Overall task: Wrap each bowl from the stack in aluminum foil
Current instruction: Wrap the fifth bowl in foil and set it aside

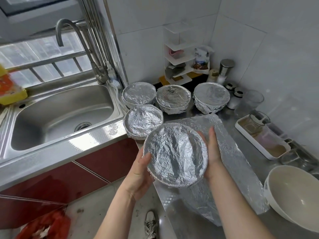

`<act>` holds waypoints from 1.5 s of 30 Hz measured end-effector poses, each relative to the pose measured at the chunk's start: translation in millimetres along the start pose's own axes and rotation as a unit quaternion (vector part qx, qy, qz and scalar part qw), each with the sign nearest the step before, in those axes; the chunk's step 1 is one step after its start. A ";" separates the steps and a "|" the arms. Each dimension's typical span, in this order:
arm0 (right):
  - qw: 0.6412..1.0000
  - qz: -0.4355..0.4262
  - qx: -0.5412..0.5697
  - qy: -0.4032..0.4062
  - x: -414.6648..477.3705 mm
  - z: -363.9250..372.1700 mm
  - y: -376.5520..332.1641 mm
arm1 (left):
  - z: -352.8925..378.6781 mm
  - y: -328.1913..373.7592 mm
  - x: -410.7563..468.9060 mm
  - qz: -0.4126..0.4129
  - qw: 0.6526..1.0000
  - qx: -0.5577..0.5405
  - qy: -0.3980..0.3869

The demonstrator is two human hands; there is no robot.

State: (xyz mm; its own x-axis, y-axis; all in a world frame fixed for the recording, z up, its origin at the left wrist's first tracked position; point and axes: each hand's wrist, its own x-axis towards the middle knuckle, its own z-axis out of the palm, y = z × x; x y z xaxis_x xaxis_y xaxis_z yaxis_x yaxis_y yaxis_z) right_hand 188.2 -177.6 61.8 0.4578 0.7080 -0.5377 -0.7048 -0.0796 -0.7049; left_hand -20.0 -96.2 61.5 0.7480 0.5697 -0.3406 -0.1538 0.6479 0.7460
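Foil-wrapped bowl (176, 154) held over the front edge of the worktop (231, 121). The left hand (139, 171) and right hand (213, 149) each have their grip clamped on opposite sides of its rim. Four other wrapped bowls (144, 119) stand behind it, near the sink (60, 118). A loose foil sheet (238, 163) lies under the right hand, and one bare white bowl (293, 195) waits at the right, so the job looks nearly done.

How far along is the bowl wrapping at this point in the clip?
Done: four wrapped bowls sit on the counter by the sink. In hand: a fifth foil-covered bowl, held between the left hand and right hand above a loose foil sheet. Left: at least the bare white bowl at the right edge.
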 end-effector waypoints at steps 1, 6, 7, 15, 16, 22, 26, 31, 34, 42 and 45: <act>1.000 0.013 -0.007 0.000 -2.0 7.5 -3.3 | -0.1 1.8 2.7 0.010 1.000 0.000 0.015; 0.984 0.072 -0.034 -0.159 -4.8 15.6 -4.7 | -1.8 8.7 12.9 0.029 0.993 -0.022 0.111; 0.985 0.080 -0.046 -0.147 -2.0 20.9 -1.9 | -4.1 10.4 14.3 0.031 0.992 -0.022 0.119; 0.978 0.059 -0.021 -0.201 11.6 77.4 9.8 | -27.1 26.3 25.0 0.067 0.990 -0.030 0.118; 0.976 0.053 -0.019 -0.208 15.4 81.0 7.4 | -29.9 29.0 29.3 0.071 0.989 -0.043 0.121; 0.891 0.007 -0.450 0.065 31.7 37.9 -0.6 | -37.3 46.1 59.2 0.097 0.966 -0.129 0.201; 0.643 0.082 -0.759 0.057 28.2 16.4 38.5 | -36.5 48.1 68.4 0.109 0.962 -0.132 0.213; 0.611 0.077 -0.786 0.049 16.0 -0.8 58.1 | -26.3 29.7 64.8 0.081 0.973 -0.105 0.189; 0.856 0.066 -0.508 0.064 11.8 -3.9 39.7 | -13.1 13.4 64.2 0.053 0.978 -0.081 0.186; 0.791 -0.010 -0.560 0.245 45.2 -79.2 -16.8 | 16.5 -16.9 80.2 0.034 0.990 0.005 0.134; 0.729 0.071 -0.616 0.290 57.6 -121.8 -24.9 | 12.2 -19.1 83.0 0.036 0.990 0.025 0.133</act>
State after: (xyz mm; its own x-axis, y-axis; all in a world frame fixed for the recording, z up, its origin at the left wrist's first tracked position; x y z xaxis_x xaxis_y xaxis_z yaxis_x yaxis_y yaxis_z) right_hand 298.1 -220.4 -7.9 0.8313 0.2434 -0.4996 0.0905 -0.9462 -0.3106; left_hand 52.9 -67.4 26.0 0.5382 0.7316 -0.4185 -0.1634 0.5777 0.7997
